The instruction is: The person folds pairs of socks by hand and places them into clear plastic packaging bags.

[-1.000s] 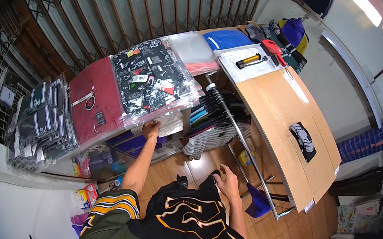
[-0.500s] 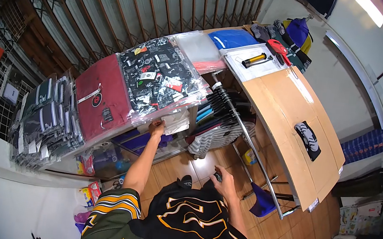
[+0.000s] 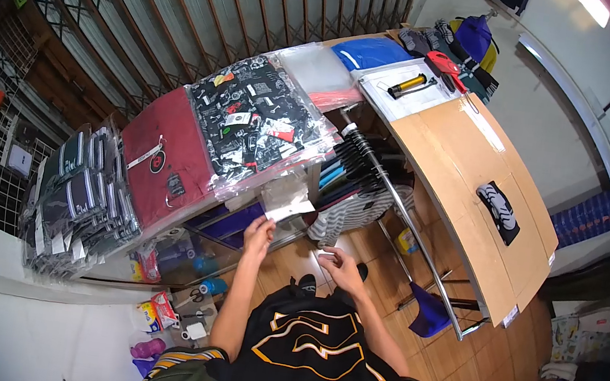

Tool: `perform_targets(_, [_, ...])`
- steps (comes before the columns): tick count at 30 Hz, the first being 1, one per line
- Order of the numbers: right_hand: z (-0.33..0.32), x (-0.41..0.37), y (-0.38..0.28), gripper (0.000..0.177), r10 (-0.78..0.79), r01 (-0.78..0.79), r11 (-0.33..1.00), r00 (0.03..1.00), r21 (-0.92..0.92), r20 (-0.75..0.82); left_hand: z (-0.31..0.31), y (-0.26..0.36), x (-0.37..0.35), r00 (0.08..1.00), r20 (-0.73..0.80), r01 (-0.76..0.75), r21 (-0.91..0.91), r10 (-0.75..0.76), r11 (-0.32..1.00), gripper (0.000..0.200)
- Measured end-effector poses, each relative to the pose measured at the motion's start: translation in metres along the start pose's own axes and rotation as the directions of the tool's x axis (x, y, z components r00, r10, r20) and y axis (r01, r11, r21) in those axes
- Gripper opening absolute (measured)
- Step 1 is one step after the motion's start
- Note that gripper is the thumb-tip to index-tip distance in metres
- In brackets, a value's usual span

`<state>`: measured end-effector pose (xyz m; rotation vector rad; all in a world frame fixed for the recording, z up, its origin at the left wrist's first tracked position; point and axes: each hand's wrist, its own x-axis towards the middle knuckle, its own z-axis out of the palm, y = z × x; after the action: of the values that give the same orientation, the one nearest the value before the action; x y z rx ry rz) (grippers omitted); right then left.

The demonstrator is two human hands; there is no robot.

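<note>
My left hand (image 3: 258,235) is in front of the table edge, its fingers pinched on the corner of a clear plastic bag (image 3: 287,193) with a whitish strip along its lower edge. The bag hangs beside the shelf, below a packaged black-and-white patterned garment (image 3: 253,118). To the right, over the floor, my right hand (image 3: 343,269) has its fingers loosely bent and apart, with nothing visible between them. It does not touch the bag.
A packaged maroon garment (image 3: 162,160) lies left of the patterned one, beside stacked dark garments (image 3: 81,196). A metal rail (image 3: 402,215) with hangers slants on the right. Cardboard (image 3: 469,173) there bears a patterned dark item (image 3: 499,212). Scissors (image 3: 192,297) lie lower left.
My left hand has moved down and slightly right, away from the table edge, with the bag's corner in its fingers. My right hand has moved up and left, closer to it.
</note>
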<state>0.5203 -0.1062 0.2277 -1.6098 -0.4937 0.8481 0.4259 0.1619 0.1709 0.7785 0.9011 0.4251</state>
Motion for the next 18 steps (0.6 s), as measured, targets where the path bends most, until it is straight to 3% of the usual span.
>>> perform_targets(2, [0.013,0.013,-0.006,0.060,0.318,-0.313,0.908,0.948,0.279,0.028,0.006,-0.005,-0.033,0.992,0.088,0.093,0.037,-0.096,0.995,0.030])
perform_targets(3, [0.018,0.019,-0.006,0.061,0.351,-0.338,0.879,0.936,0.337,0.022,0.008,-0.012,-0.044,0.986,0.120,0.105,0.079,-0.114,0.991,0.032])
perform_targets(4, [0.020,0.024,-0.007,0.061,0.354,-0.341,0.877,0.935,0.338,0.023,0.011,-0.018,-0.054,0.980,0.151,0.116,0.120,-0.134,0.986,0.034])
perform_targets(7, [0.027,0.041,0.002,0.054,0.353,-0.265,0.739,0.935,0.619,-0.021,0.028,-0.014,-0.088,0.951,0.235,0.101,0.380,-0.201,0.920,0.043])
perform_targets(8, [0.025,0.041,-0.011,0.053,0.398,-0.287,0.761,0.915,0.582,-0.070,0.028,-0.015,-0.089,0.920,0.336,0.043,0.424,-0.201,0.905,0.045])
perform_targets(11, [0.010,0.042,-0.005,0.053,0.301,-0.201,0.780,0.951,0.592,-0.074,0.029,-0.014,-0.089,0.889,0.399,0.044,0.415,-0.226,0.909,0.049])
perform_targets(13, [-0.005,0.034,-0.010,0.053,0.332,-0.241,0.800,0.940,0.549,-0.072,0.033,-0.007,-0.082,0.923,0.311,0.235,0.006,-0.225,0.972,0.050])
perform_targets(14, [-0.010,0.024,-0.016,0.051,0.321,-0.203,0.756,0.943,0.623,-0.082,0.033,-0.004,-0.074,0.921,0.315,0.239,0.008,-0.230,0.971,0.050])
perform_targets(16, [-0.027,0.010,-0.003,0.039,0.266,-0.132,0.778,0.955,0.614,-0.132,0.031,-0.001,-0.052,0.992,0.089,0.097,-0.056,-0.092,0.994,0.046])
perform_targets(18, [-0.044,-0.009,-0.007,0.043,0.252,-0.092,0.823,0.943,0.560,-0.216,0.028,0.005,-0.036,0.999,0.041,-0.010,-0.073,0.013,0.997,0.040])
